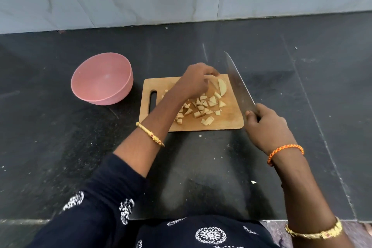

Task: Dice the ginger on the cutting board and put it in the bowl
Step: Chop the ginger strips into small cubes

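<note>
Gripping knife (pixel 239 84), fingers (pixel 251 116) curled

Nothing readable here, honestly: no labels, brands or numbers on anything. The only marking is a white floral print on the dark clothing (pixel 210 234).

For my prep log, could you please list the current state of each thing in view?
Pink plastic bowl: upright, empty.
Wooden cutting board: flat on the counter, carrying ginger.
Diced ginger pieces: scattered on the board.
Uncut ginger slices: at the board's far right corner.
Large steel knife: raised off the board.
Left hand: fingers on the slices.
Right hand: grips the knife.
</note>
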Available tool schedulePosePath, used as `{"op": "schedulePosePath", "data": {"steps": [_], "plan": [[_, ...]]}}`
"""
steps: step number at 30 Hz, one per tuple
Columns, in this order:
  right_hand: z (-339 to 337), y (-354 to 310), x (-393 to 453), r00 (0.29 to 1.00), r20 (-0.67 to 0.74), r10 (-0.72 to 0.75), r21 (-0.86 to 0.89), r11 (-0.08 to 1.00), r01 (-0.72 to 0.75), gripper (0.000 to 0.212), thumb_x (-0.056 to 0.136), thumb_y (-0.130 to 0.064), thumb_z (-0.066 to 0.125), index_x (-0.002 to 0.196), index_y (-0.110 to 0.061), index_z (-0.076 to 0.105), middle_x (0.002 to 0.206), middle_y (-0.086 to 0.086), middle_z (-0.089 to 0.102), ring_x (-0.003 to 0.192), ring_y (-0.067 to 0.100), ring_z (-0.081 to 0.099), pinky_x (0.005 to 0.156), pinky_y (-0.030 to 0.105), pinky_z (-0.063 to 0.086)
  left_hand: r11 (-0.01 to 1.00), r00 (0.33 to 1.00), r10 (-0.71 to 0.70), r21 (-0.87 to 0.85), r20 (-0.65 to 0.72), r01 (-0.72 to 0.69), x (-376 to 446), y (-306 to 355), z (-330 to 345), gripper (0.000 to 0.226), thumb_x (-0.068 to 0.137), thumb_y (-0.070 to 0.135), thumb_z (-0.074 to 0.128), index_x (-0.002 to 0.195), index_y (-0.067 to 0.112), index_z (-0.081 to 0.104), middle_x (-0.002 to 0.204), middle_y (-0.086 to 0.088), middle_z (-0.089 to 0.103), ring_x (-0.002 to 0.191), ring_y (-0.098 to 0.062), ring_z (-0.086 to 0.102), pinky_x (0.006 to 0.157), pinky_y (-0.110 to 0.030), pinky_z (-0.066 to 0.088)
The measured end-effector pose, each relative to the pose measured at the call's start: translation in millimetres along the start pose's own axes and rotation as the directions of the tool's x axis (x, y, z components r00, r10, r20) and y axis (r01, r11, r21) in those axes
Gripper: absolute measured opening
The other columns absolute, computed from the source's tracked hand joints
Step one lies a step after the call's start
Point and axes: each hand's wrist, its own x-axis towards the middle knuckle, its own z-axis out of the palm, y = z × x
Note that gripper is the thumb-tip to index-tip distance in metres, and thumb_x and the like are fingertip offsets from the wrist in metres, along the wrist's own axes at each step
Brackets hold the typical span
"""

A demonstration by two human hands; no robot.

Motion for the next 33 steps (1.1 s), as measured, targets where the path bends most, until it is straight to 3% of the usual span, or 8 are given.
{"op": "schedulePosePath", "data": {"steps": [5, 9, 13, 17, 21, 24, 28, 33], "plan": [[3.2, 11.9, 7.1, 0.993, 0.06, 0.105, -0.05, 0.993, -0.102, 0.02, 0.096, -0.027, 0.039, 0.084, -0.014, 0.049, 0.087, 0.015, 0.057, 0.081, 0.035, 0.055, 0.071, 0.034, 0.044, 0.997, 0.987, 0.023, 0.073, 0.162, -0.035, 20.9, -2.0, 2.7, 0.06, 0.081, -0.005, 0.06, 0.135, 0.015, 0.045, 0.116, -0.004, 0.057, 0.104, -0.017, 0.055, 0.084, -0.024, 0.045], [9.5, 6.1, 10.8, 0.989, 0.119, 0.087, -0.094, 0.993, -0.076, 0.017, 0.097, -0.026, 0.038, 0.087, -0.016, 0.048, 0.08, 0.01, 0.054, 0.076, 0.03, 0.053, 0.067, 0.031, 0.041, 0.993, 0.978, 0.062, 0.09, 0.2, -0.081, 26.4, -4.5, -0.1, 0.066, 0.079, -0.003, 0.065, 0.138, 0.018, 0.042, 0.118, -0.005, 0.056, 0.096, -0.011, 0.053, 0.081, -0.021, 0.044], [13.5, -3.1, 14.9, 0.984, 0.173, 0.032, -0.141, 0.99, -0.007, 0.015, 0.098, -0.026, 0.036, 0.09, -0.02, 0.047, 0.081, 0.008, 0.055, 0.076, 0.028, 0.057, 0.069, 0.034, 0.048, 0.994, 0.986, 0.09, 0.055, 0.141, -0.098, 25.0, -12.4, -3.0, 0.06, 0.078, 0.005, 0.071, 0.133, 0.014, 0.05, 0.121, -0.006, 0.057, 0.093, -0.01, 0.055, 0.078, -0.017, 0.041], [5.7, -3.3, 23.7, 0.985, 0.174, -0.003, -0.177, 0.984, 0.034, 0.017, 0.098, -0.024, 0.037, 0.086, -0.02, 0.048, 0.071, 0.002, 0.049, 0.062, 0.016, 0.048, 0.064, 0.029, 0.04, 0.998, 0.996, 0.049, -0.047, 0.074, -0.046, 22.0, -19.2, 0.2, 0.063, 0.074, 0.006, 0.075, 0.132, 0.013, 0.051, 0.114, -0.004, 0.062, 0.091, -0.009, 0.06, 0.069, -0.006, 0.043], [-1.7, -0.5, 31.0, 0.991, 0.137, -0.006, -0.177, 0.984, 0.03, 0.018, 0.097, -0.024, 0.039, 0.086, -0.018, 0.051, 0.076, 0.007, 0.053, 0.071, 0.025, 0.053, 0.066, 0.031, 0.043, 0.994, 0.996, 0.07, -0.09, 0.051, -0.065, 19.5, -19.4, 3.2, 0.065, 0.077, 0.002, 0.072, 0.135, 0.016, 0.048, 0.101, 0.0, 0.067, 0.087, -0.008, 0.063, 0.068, 0.006, 0.039], [-5.7, 3.5, 34.1, 0.992, 0.126, 0.018, -0.143, 0.99, 0.0, 0.02, 0.097, -0.026, 0.04, 0.081, -0.018, 0.049, 0.08, 0.009, 0.055, 0.074, 0.027, 0.053, 0.067, 0.031, 0.041, 0.995, 0.994, 0.1, -0.028, 0.035, -0.099, 18.8, -19.5, 4.3, 0.058, 0.082, -0.001, 0.065, 0.135, 0.016, 0.048, 0.098, 0.0, 0.068, 0.083, -0.007, 0.064, 0.07, 0.001, 0.042], [-5.0, 11.1, 34.9, 0.99, 0.135, 0.036, -0.086, 0.996, -0.025, 0.026, 0.097, -0.026, 0.041, 0.073, -0.02, 0.046, 0.081, 0.01, 0.056, 0.07, 0.023, 0.051, 0.064, 0.029, 0.037, 0.983, 0.983, 0.18, 0.027, 0.044, -0.181, 16.0, -20.6, 3.2, 0.051, 0.086, -0.009, 0.051, 0.131, 0.015, 0.051, 0.091, -0.003, 0.067, 0.081, -0.009, 0.064, 0.083, -0.021, 0.051], [-1.3, 14.7, 34.2, 0.992, 0.12, 0.043, -0.044, 0.998, -0.038, 0.03, 0.097, -0.026, 0.042, 0.068, -0.021, 0.042, 0.075, 0.008, 0.053, 0.065, 0.019, 0.047, 0.058, 0.027, 0.034, 0.943, 0.944, 0.324, 0.053, 0.063, -0.328, 15.4, -20.7, 3.5, 0.034, 0.086, -0.002, 0.058, 0.116, 0.014, 0.062, 0.091, 0.001, 0.067, 0.086, -0.012, 0.053, 0.077, -0.021, 0.041]]}}
